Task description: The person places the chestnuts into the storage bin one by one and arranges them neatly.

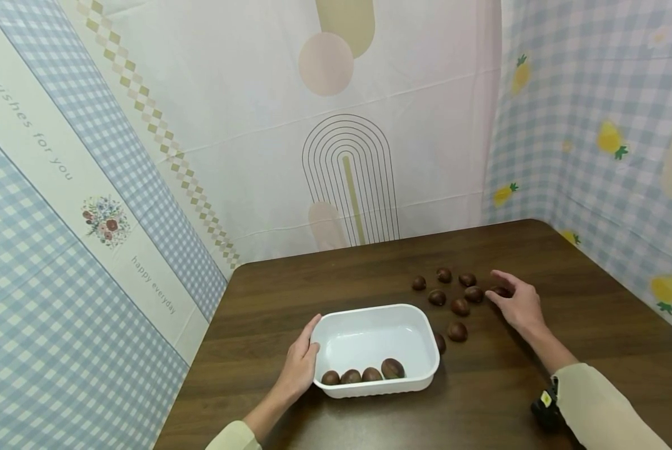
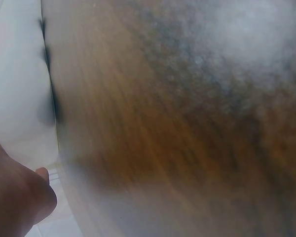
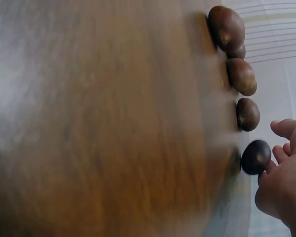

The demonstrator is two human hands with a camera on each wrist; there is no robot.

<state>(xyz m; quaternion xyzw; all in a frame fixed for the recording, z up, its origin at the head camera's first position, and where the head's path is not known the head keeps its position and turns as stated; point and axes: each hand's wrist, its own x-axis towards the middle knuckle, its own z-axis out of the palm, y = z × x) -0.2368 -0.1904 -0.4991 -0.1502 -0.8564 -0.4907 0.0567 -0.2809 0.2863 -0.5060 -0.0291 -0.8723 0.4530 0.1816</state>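
One white dish [image 1: 364, 344], rectangular with rounded corners, set on a brown wooden table [image 1: 290, 281]. Its left end is gripped by the left hand [image 1: 298, 361], the thumb being laid over the rim and the fingers set along the outer wall.

Four chestnuts [image 1: 351, 376] are contained in the dish, ranged in a row along its near wall; the rightmost is seated a little higher than the others.

Nine further chestnuts are found on the table, at and beyond the dish's right end. One of these is partly hidden by the dish's right wall; whether the two are touching cannot be told. Seven are loosely scattered. The ninth, a dark chestnut [image 3: 256, 157], is placed at the right hand [image 1: 520, 307], farthest right of the group. That hand is held partly open, thumb and forefinger spread about the chestnut; a firm hold is not shown.

Pale sleeves [image 1: 606, 406] are worn on both arms, and a black device [image 1: 546, 409] is seen at the right wrist. The table is backed by a printed white cloth [image 1: 245, 175] and flanked by checked cloths [image 1: 37, 269].
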